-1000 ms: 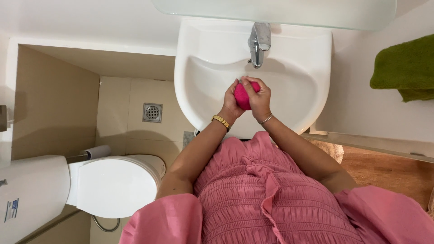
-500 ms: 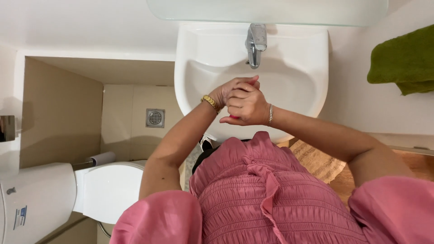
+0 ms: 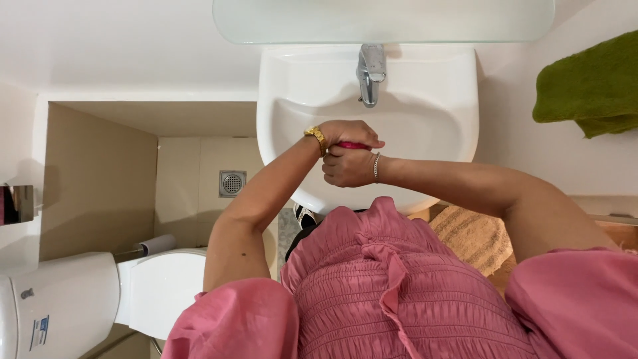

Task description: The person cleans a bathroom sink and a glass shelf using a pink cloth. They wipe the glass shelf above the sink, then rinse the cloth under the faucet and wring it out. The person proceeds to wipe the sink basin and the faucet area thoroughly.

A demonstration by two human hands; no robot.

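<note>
Over the white sink [image 3: 438, 113] my two hands are pressed together around a small bright pink object [image 3: 351, 145], of which only a thin strip shows between them. My left hand [image 3: 349, 133], with a gold bracelet at the wrist, lies on top of it. Underneath, my right hand [image 3: 347, 167], with a thin silver bracelet, closes on it. Both hands hover below the chrome tap [image 3: 369, 72]. No water is visible running.
A glass shelf [image 3: 382, 18] hangs above the sink. A green towel [image 3: 588, 86] hangs at the right wall. A white toilet [image 3: 100, 299] stands at lower left, with a floor drain [image 3: 232, 183] beside it and a woven mat [image 3: 472, 236] at lower right.
The pink object was held up plainly between both hands; now the hands have closed over it, left on top, and it is almost hidden. My elbows have spread outward.
</note>
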